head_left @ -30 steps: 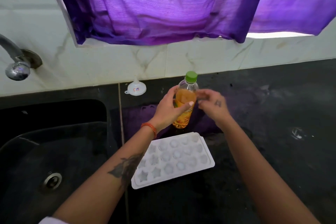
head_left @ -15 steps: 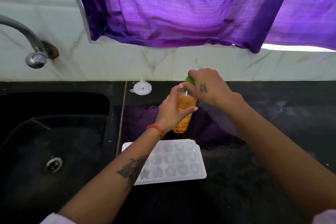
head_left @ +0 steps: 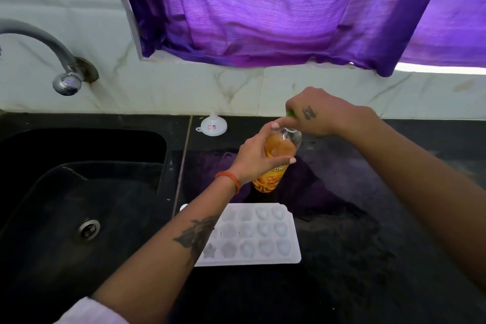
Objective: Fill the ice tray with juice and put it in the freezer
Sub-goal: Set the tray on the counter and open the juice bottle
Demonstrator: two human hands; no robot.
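An orange juice bottle (head_left: 278, 155) stands on the black counter, tilted slightly towards me. My left hand (head_left: 256, 158) is wrapped around its upper body. My right hand (head_left: 314, 113) is closed over its green cap (head_left: 290, 113), which is almost hidden under the fingers. A white ice tray (head_left: 263, 234) with shaped, empty-looking cells lies flat on the counter just in front of the bottle; my left forearm crosses over its left part.
A small white funnel (head_left: 213, 126) sits upside down at the back wall. A black sink (head_left: 79, 205) with a steel tap (head_left: 63, 71) fills the left side. The black counter (head_left: 368, 218) stretches to the right. A purple curtain (head_left: 276, 8) hangs above.
My right hand rose from beside the bottle's neck and closed over the green cap. My left hand kept its hold on the bottle. The camera view shifted to the left.
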